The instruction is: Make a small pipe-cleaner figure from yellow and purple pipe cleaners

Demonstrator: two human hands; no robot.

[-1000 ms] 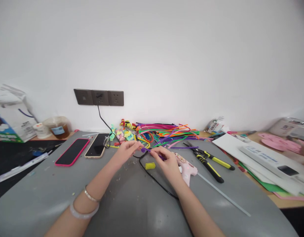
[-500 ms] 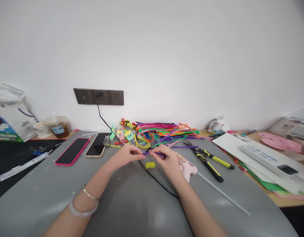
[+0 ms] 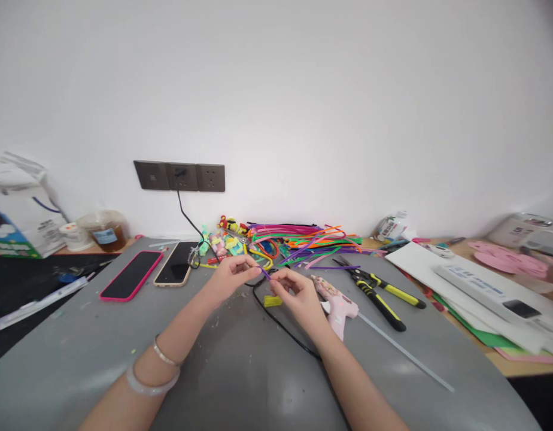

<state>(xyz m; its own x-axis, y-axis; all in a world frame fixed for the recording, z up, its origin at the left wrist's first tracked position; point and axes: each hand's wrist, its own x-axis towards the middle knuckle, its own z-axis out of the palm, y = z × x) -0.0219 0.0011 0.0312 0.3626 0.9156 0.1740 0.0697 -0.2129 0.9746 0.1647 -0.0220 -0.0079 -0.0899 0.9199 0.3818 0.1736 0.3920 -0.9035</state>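
Observation:
Between my two hands a short purple pipe cleaner (image 3: 265, 273) is pinched at both ends, above the middle of the grey table (image 3: 240, 365). My left hand (image 3: 234, 276) closes on its left end with thumb and forefinger. At the other end my right hand (image 3: 297, 294) grips it the same way. Just under the right fingers lies a small yellow piece (image 3: 272, 300), partly covered. A pale pink glue gun (image 3: 339, 308) rests right of my right hand, a long glue stick (image 3: 406, 353) sticking out of its back.
Behind my hands lies a heap of coloured pipe cleaners (image 3: 303, 239). Black-and-yellow pliers (image 3: 379, 296) lie to the right, near white sheets (image 3: 420, 263). Two phones, a pink-cased one (image 3: 131, 276) and a gold one (image 3: 175, 264), lie left. A black cable (image 3: 288, 332) runs under my right arm.
My hands have drawn slightly nearer each other, and the purple pipe cleaner now slants down to the right. My right hand has shifted left and down, showing more of the glue gun.

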